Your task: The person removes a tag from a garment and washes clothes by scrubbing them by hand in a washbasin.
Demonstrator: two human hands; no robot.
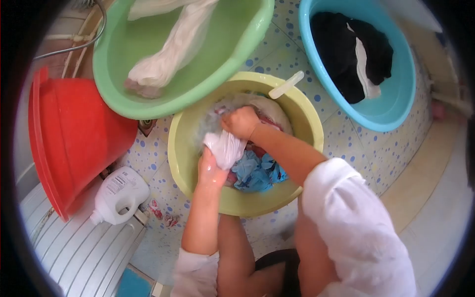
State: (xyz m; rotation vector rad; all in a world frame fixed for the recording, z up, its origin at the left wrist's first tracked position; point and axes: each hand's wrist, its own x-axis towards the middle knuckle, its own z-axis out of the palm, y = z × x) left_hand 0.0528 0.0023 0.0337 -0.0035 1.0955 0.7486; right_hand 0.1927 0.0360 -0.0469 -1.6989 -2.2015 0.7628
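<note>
Head view centres on a round yellow plastic basin (pixel 312 123), above whose opening a thin, pinkish-white cloth (pixel 227 152) is bunched between two hands. The left hand (pixel 212 171) has its fingers closed round the cloth's lower end; the right hand (pixel 241 123) is curled tight at its upper end, apparently gripping, fingertips partly hidden. Holding it there probably lets drips fall back into the basin. Crumpled blue patterned fabric (pixel 255 173) lies inside the basin. Right of the basin, a bright-blue plastic tub (pixel 406 106) holds black clothing (pixel 336 54), presumably keeping dark fabric apart.
</note>
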